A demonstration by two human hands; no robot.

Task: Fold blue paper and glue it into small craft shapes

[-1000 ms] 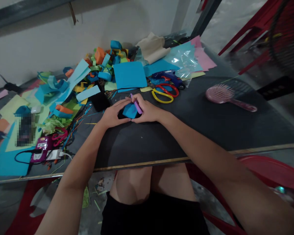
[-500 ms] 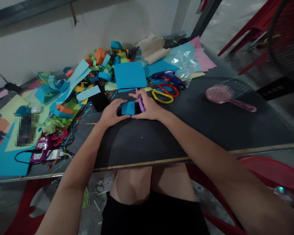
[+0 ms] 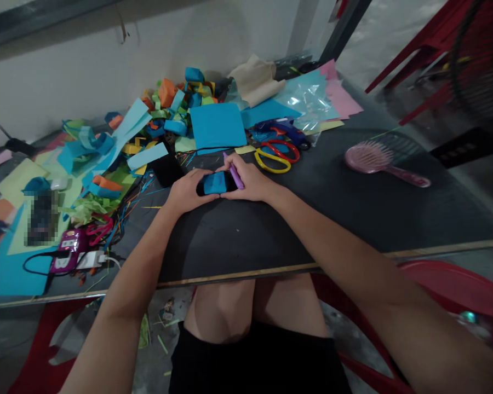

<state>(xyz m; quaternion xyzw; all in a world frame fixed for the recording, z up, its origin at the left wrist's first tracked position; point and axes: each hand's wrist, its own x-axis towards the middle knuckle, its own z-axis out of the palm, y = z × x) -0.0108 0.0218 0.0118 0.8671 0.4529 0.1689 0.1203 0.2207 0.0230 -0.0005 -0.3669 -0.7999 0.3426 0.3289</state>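
Note:
A small piece of blue paper (image 3: 215,183) lies on a dark object (image 3: 230,183) whose kind I cannot make out, on the table in front of me. My left hand (image 3: 189,189) is curled round its left end, thumb along the near edge. From the other side my right hand (image 3: 246,179) grips it, thumb tip close to the left thumb. A purple pen (image 3: 235,174) is tucked between the right thumb and index finger, leaning up and left. Just beyond that hand lie scissors with yellow and red handles (image 3: 272,162).
A black box (image 3: 166,171) stands left of my hands. Behind are a blue sheet (image 3: 218,127), a heap of folded paper pieces (image 3: 168,104) and a blue glue gun (image 3: 283,131). A pink hairbrush (image 3: 365,157) lies right; a purple device (image 3: 69,249) with cables lies left.
The right index finger has drawn in toward the pen, and the pen has tilted slightly further left. Both hands stay in nearly the same place round the blue paper.

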